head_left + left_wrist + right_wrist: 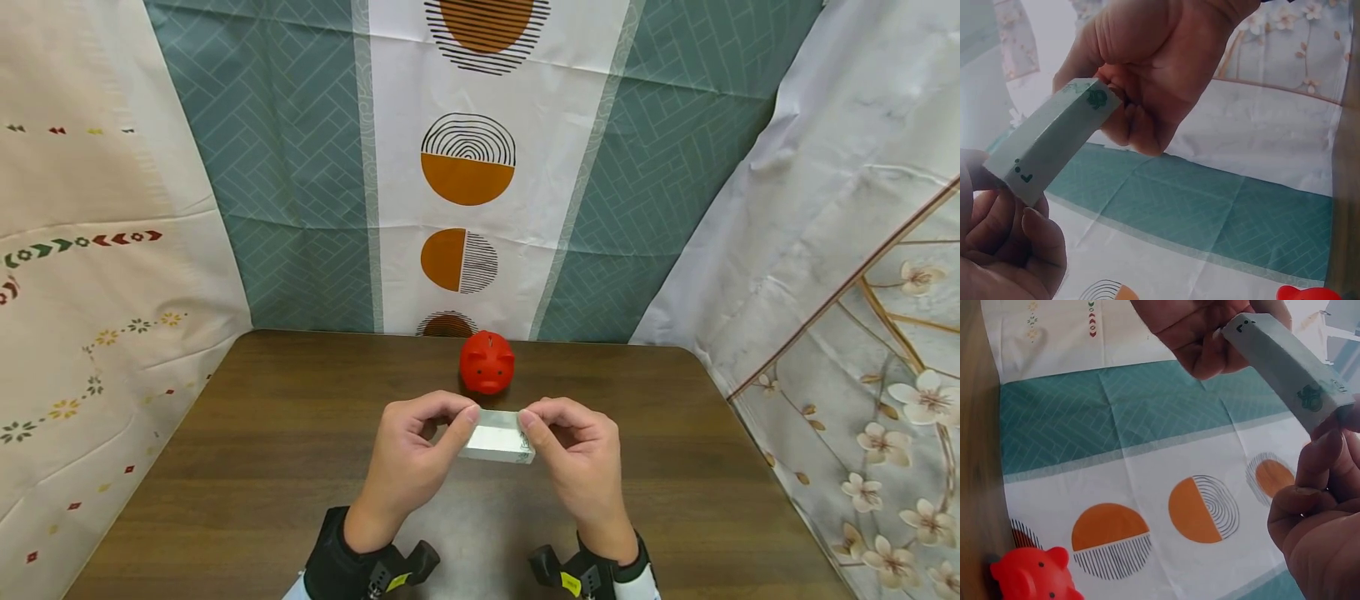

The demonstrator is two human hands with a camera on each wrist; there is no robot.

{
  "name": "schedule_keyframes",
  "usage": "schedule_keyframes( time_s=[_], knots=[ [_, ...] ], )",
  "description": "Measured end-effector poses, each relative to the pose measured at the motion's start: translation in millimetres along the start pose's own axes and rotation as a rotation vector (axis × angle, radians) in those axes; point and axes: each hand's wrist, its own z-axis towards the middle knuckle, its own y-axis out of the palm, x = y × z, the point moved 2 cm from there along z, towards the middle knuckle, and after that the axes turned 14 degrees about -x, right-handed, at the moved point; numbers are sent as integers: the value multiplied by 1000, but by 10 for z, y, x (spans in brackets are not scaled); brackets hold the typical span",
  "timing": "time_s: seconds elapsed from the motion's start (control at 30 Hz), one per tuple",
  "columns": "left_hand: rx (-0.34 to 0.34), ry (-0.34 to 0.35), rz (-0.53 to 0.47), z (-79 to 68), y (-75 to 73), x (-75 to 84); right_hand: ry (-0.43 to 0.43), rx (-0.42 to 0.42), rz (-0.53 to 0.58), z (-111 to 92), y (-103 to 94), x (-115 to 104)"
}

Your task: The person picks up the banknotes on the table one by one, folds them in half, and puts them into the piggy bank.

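A pale green folded paper (497, 435), creased lengthwise into two long faces, is held out over the table. My left hand (417, 454) pinches its left end between thumb and curled fingers. At the other end, the thumb and fingers of my right hand (576, 457) pinch it likewise. Dark green marks show on the paper (1054, 140) in the left wrist view: an emblem near the right end, dots and a tick near the left. Just beyond the paper, a red piggy bank (487, 362) stands near the table's far edge.
The brown wooden table (300, 417) ends at a hanging teal and white cloth (300, 167) with orange circles. A cream patterned cloth (97, 333) hangs on the left, a white floral one (847, 400) on the right.
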Motion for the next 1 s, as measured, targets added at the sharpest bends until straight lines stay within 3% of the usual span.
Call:
schedule_keyframes(
  time_s=[0.5, 0.73, 1.0],
  knots=[
    [-39, 82, -32, 2, 21, 19, -160, -102, 109, 29, 67, -5],
    [-59, 51, -44, 4, 44, 17, -186, -126, 116, 42, 87, -13],
    [-84, 64, -16, 9, 70, 9, -203, -149, 112, 54, 108, -9]
  ],
)
